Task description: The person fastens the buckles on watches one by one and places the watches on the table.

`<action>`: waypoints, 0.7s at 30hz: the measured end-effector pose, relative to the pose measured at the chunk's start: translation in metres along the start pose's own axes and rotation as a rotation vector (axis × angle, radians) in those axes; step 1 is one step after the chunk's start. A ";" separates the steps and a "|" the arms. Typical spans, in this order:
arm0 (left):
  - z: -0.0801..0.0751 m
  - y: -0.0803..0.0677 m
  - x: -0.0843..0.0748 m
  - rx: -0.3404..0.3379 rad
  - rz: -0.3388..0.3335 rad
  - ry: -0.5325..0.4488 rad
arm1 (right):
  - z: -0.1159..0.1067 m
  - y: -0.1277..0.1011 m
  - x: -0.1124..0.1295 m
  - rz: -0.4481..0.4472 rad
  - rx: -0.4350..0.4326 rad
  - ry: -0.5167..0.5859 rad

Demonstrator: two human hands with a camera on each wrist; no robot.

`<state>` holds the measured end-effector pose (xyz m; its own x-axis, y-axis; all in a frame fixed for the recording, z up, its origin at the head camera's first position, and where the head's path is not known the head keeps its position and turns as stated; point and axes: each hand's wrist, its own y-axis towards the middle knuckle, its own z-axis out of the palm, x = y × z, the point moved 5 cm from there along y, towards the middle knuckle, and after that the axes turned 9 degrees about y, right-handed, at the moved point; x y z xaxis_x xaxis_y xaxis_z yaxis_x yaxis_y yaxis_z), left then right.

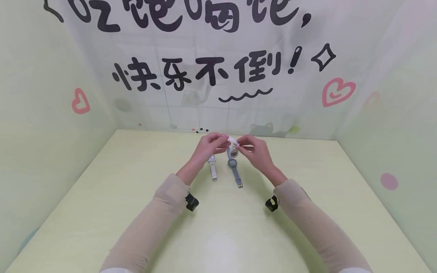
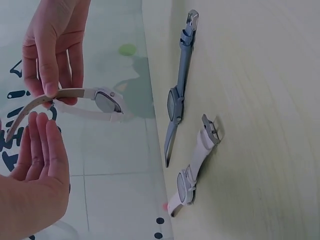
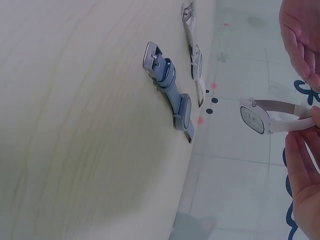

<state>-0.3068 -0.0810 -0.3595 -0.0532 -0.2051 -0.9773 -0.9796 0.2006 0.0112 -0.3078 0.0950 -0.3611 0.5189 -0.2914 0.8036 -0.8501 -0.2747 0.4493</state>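
Three watches are in view. Both hands are holding a white watch (image 2: 102, 102) raised above the far edge of the surface (image 1: 102, 212), apparently so its strap can be worked freely. The right hand (image 1: 257, 151) is pinching one strap end between thumb and fingers (image 2: 50, 75); the left hand (image 1: 208, 146) is meeting the other end, though its exact grip cannot be told. A grey watch (image 1: 233, 168) and a second white watch (image 1: 213, 167) are lying flat, side by side, beneath the hands. Pale green walls and a lettered backdrop (image 1: 205, 72) are enclosing the yellow-green surface.
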 end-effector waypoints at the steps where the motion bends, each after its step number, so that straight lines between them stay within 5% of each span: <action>1: 0.001 0.000 -0.001 -0.013 -0.005 0.000 | 0.000 0.000 0.001 -0.009 0.006 -0.010; 7: -0.001 0.000 -0.004 -0.070 -0.043 0.005 | 0.000 0.000 0.004 -0.033 0.016 -0.052; 21: 0.001 -0.004 -0.003 -0.036 -0.020 -0.005 | -0.002 -0.005 -0.005 -0.006 0.004 -0.058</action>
<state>-0.3028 -0.0799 -0.3567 -0.0330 -0.2041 -0.9784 -0.9868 0.1621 -0.0006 -0.3062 0.1000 -0.3662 0.5287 -0.3420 0.7769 -0.8465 -0.2800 0.4528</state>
